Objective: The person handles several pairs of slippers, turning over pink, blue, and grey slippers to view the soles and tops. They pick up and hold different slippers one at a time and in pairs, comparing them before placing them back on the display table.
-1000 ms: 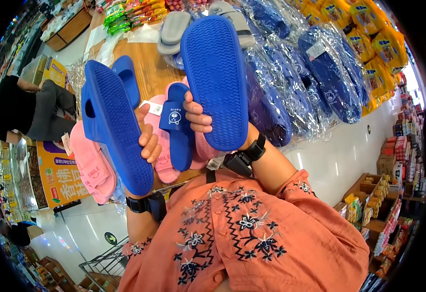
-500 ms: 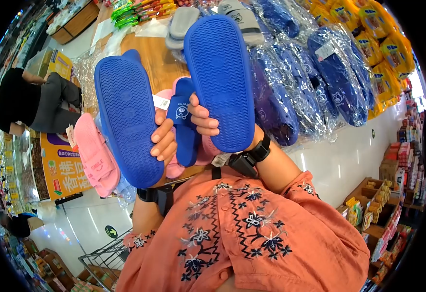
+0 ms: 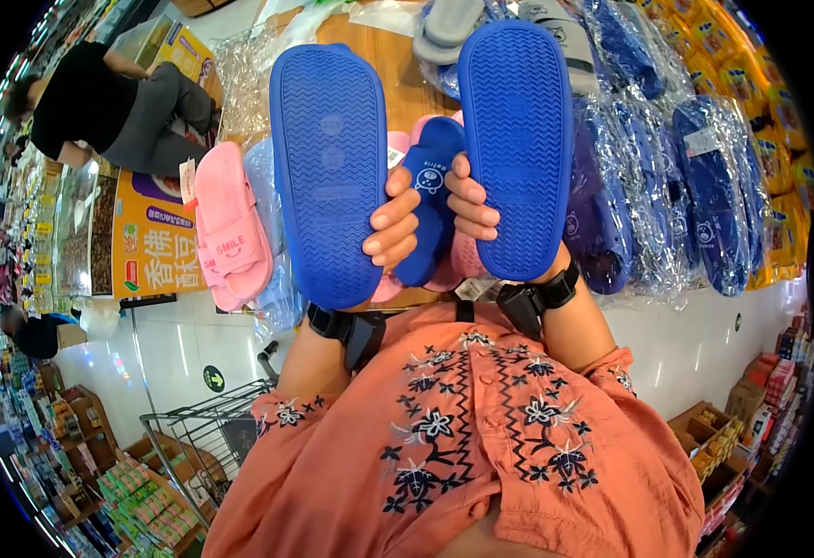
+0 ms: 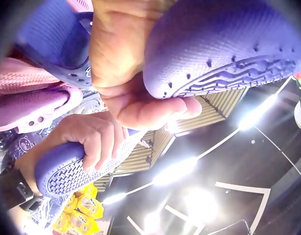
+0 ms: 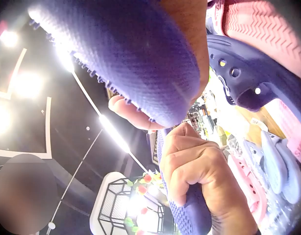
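Observation:
My left hand (image 3: 393, 223) grips a blue slipper (image 3: 328, 167) by its edge, fingers curled over the sole. My right hand (image 3: 470, 200) holds another blue slipper (image 3: 520, 139) the same way. Both slippers stand side by side, raised over the table, with zigzag-tread soles towards the head view. In the left wrist view, the left hand's slipper (image 4: 214, 54) is close up, with the right hand (image 4: 94, 137) behind it. Between the two soles shows a blue slide with a bear print (image 3: 431, 181), lying over pink slippers (image 3: 465, 260) that are mostly hidden.
Pink SMILE slippers (image 3: 232, 232) with a tag lie at the table's left. Plastic-wrapped dark blue slippers (image 3: 719, 195) and grey slippers (image 3: 453, 28) lie to the right and back. Yellow packets (image 3: 774, 139) hang beyond. A wire cart (image 3: 193, 418) stands lower left; a person in black (image 3: 91, 102) is farther left.
The left slipper has turned from showing its side to showing its full sole, level beside the right one. The head view has shifted, so everything sits farther right in it.

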Demonstrator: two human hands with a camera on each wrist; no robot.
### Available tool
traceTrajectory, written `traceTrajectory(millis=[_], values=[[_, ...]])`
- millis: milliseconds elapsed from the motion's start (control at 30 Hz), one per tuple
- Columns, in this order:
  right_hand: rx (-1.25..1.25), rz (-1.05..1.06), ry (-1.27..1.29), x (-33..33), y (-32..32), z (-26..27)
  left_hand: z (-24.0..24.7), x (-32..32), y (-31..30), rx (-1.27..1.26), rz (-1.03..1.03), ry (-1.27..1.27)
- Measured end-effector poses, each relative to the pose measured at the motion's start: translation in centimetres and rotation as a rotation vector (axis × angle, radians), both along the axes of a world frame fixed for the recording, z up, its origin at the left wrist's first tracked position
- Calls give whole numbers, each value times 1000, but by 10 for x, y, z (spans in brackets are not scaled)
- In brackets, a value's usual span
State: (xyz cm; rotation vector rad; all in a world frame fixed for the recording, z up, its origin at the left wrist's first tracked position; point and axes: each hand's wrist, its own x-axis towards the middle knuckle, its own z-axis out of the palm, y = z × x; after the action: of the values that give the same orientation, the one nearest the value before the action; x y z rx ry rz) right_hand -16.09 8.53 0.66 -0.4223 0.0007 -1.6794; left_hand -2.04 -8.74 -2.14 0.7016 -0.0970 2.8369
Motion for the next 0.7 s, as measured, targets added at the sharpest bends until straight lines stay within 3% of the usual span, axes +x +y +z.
traceTrajectory(millis=[333, 467, 700], values=[[78, -58, -42, 7, 3, 0, 0, -3, 1, 30, -42, 21], [-112, 58, 14, -9, -10, -22, 3, 0, 3, 28, -28, -12], [-218, 108, -56, -12, -15, -45, 1, -8, -1, 9, -96, 49]])
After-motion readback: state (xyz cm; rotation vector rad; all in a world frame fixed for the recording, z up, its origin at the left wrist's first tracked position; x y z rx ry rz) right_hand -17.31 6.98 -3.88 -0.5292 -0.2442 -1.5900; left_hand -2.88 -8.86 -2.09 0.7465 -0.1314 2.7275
